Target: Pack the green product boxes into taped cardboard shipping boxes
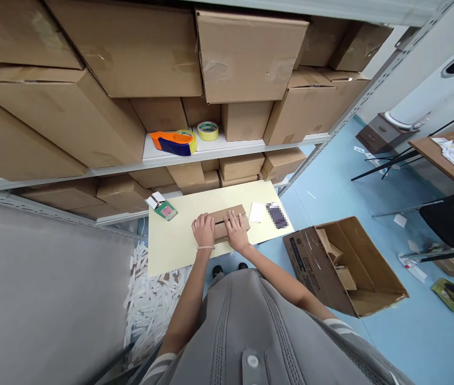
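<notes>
Hands first: left hand (204,230) sits over the left end of the small cardboard box (219,231), knuckles bent. From this high up I honestly can't tell if that grip is wrapped around the end or just resting on it. Right hand (237,233) is easier to read, fingers laid out flat and a bit spread on the top face, pinching nothing.

The box lies flat on the pale yellow counter (174,246), near its front edge, long side running left to right. It looks like plain corrugated card, so I'd guess light, fairly stiff along the edges and dry enough not to slide out of a hand. The broad top would probably dent if you leaned on the middle. The short ends or the long edges look like the sane places to hold it, with a thumb under and fingers over.

Just beyond it on the counter are a white slip (256,212) and, off to the left corner, a green card (166,210). On the floor to the right there's an open carton (365,297) tipped on its side. Further back, the shelf (227,147) carries an orange tape dispenser (172,141) and a tape roll (208,130) among stacked brown boxes
</notes>
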